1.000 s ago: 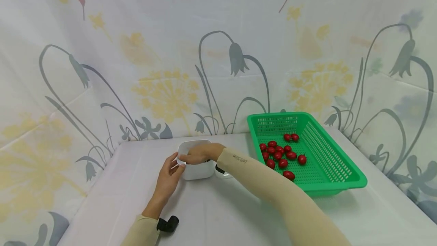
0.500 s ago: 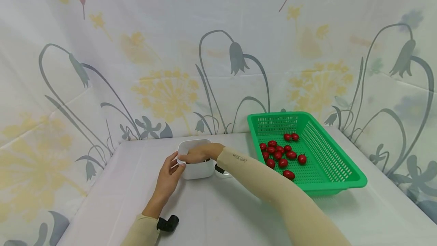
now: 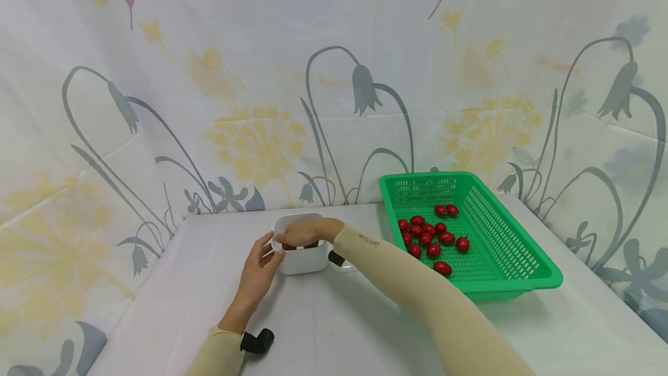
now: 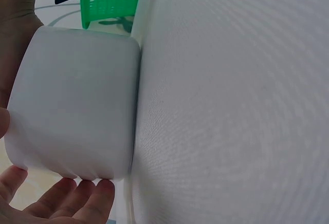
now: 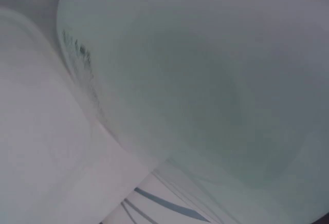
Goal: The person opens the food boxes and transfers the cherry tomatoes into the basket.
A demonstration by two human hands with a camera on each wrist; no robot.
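A white square container [image 3: 304,261] stands on the table left of the basket. My left hand [image 3: 259,264] holds it at its left side, thumb by the front rim; the left wrist view has several fingertips [image 4: 105,185] against the wall. My right hand [image 3: 305,231] reaches over the rim into the container, palm down. Dark red pieces [image 3: 289,246] show just below that hand, and its fingertips are mostly hidden. I cannot tell whether it grips any of them. The right wrist view is filled by blurred pale surfaces.
A green slotted basket [image 3: 472,292] stands to the right, with several small red tomatoes [image 3: 434,250] inside. A low white item [image 3: 344,267] sits beside the container, partly behind the right wrist. A flowered curtain [image 3: 334,132] rises behind the table.
My right hand has shifted slightly within the container's opening, and more dark red shows beneath it. The left hand keeps its place on the container.
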